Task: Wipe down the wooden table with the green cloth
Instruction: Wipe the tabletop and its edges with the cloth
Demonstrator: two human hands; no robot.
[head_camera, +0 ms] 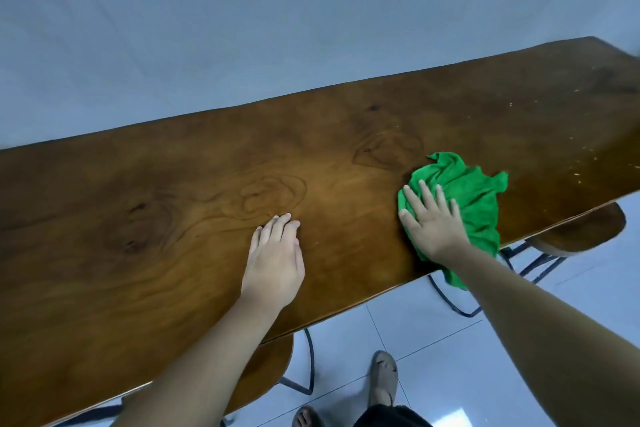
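The right hand (pixel 433 222) presses flat, fingers (pixel 427 196) spread, on the crumpled green cloth (pixel 474 198) near the wooden worktop's (pixel 173 218) near edge, one corner hanging over. The left hand (pixel 273 260) rests flat, released, grasping nothing. No writing shows.

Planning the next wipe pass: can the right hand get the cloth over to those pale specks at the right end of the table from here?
Probably yes. The right hand lies flat on the green cloth, and the bare wooden table between it and the pale specks holds nothing in the way. The farthest ones may need a lean.
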